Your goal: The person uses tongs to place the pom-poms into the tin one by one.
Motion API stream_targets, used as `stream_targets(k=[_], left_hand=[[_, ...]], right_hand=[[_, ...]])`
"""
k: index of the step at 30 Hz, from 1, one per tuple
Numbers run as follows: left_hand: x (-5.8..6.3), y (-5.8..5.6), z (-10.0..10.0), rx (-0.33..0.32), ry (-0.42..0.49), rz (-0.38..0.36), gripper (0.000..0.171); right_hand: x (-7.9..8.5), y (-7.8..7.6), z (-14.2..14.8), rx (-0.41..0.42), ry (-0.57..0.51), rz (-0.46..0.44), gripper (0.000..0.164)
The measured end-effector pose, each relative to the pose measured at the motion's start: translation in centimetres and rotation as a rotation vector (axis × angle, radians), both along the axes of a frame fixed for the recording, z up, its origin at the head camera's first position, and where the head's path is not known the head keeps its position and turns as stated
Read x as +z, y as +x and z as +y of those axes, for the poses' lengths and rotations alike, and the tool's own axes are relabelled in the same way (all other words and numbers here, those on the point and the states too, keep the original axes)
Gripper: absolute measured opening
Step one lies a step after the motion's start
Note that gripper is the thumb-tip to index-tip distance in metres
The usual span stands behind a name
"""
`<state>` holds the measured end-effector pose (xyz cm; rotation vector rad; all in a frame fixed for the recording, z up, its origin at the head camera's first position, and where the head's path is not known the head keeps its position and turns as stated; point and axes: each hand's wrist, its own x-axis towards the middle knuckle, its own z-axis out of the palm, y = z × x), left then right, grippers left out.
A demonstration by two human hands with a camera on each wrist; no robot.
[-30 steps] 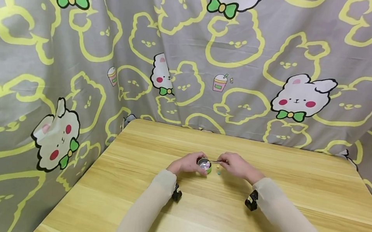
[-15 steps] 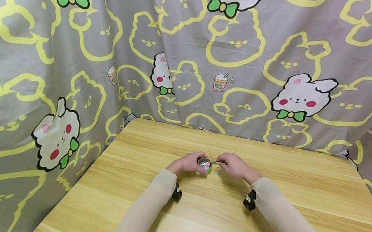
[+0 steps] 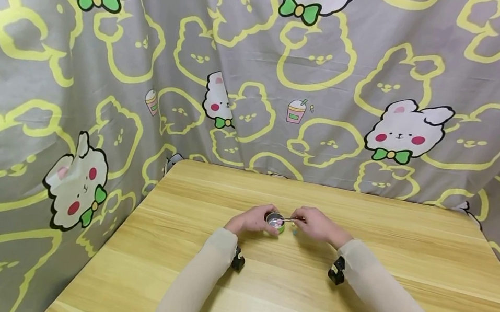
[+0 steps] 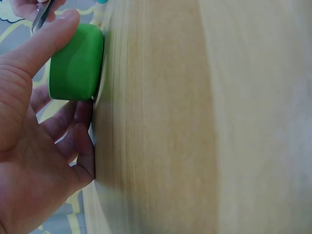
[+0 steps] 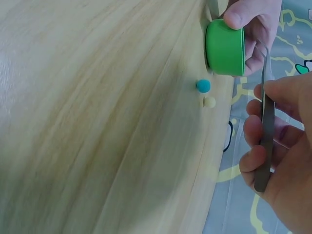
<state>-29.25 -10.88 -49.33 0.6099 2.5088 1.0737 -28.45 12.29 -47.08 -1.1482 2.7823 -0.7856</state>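
A small round green container (image 3: 280, 230) with a shiny inside stands on the table. My left hand (image 3: 255, 219) grips it, thumb on the near side and fingers round the far side. In the right wrist view my right hand (image 5: 280, 141) holds a pair of metal tweezers (image 5: 266, 139) between thumb and fingers. Their tips reach over the container's rim in the head view. Small pinkish pieces (image 3: 278, 223) show inside it; what the tips hold is too small to tell. Beside the container lie a blue ball (image 5: 203, 86) and a pale yellow ball (image 5: 209, 102).
The wooden table (image 3: 259, 305) runs back to a grey curtain (image 3: 255, 46) with yellow animal outlines. Its left edge borders more curtain. A small black camera sits at the left wrist (image 3: 238, 260), another at the right wrist (image 3: 336, 271).
The tweezers' tips have shifted slightly at the container's opening, the right hand moving a little with them. The left hand and container stay in place.
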Motion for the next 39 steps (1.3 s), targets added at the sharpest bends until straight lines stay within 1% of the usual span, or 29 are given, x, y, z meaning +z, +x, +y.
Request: stream_targets(k=[7, 14, 18, 24, 32, 36, 39], left_hand=[[-0.1, -0.1, 0.0, -0.004, 0.01, 0.0, 0.048], [-0.2, 0.0, 0.1, 0.002, 0.023, -0.005, 0.048], [-0.2, 0.0, 0.1, 0.008, 0.036, -0.007, 0.049], [-0.2, 0.0, 0.0, 0.018, 0.03, -0.017, 0.05], [-0.1, 0.0, 0.0, 0.016, 0.028, -0.01, 0.05], [-0.2, 0.0, 0.1, 0.017, 0.031, -0.01, 0.049], [-0.2, 0.1, 0.1, 0.018, 0.022, -0.007, 0.05]], right_hand=[[0.1, 0.2, 0.7, -0.019, -0.001, 0.008, 0.011], [0.3, 0.5, 2.0, -0.033, 0.001, 0.025, 0.011], [0.1, 0.5, 2.9, -0.039, 0.006, 0.028, 0.011], [-0.3, 0.5, 4.0, -0.049, 0.011, 0.018, 0.01], [-1.2, 0.5, 4.9, -0.009, 0.044, 0.049, 0.01], [-1.5, 0.7, 5.0, 0.003, 0.048, 0.052, 0.01], [-1.6, 0.9, 5.0, -0.003, 0.049, 0.045, 0.01]])
